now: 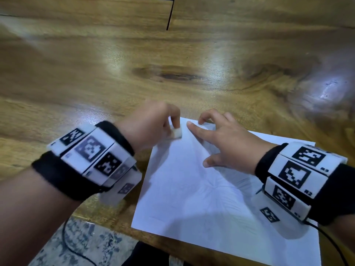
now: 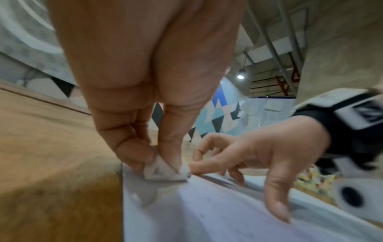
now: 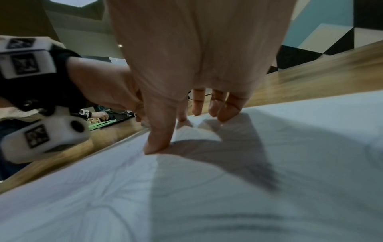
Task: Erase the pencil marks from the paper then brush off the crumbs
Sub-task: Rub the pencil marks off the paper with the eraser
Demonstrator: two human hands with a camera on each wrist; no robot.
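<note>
Your left hand (image 1: pixel 151 123) pinches eraser (image 1: pixel 176 133) at paper (image 1: pixel 184 191) far-left corner; right hand (image 1: pixel 228 143), fingers spread, pins sheet. Erasing step; faint marks remain toward near edge: rub there next.

Left hand (image 1: pixel 151 123) pinched, right hand (image 1: pixel 228 143) splayed

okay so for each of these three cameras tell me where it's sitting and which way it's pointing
Head: worn on the head, looking down at the paper on the table; both hands show.
Left wrist: looks along the left hand pinching the eraser.
Right wrist: looks along the right hand pressing fingertips on paper.
Shared: both wrist views show the opposite hand.
</note>
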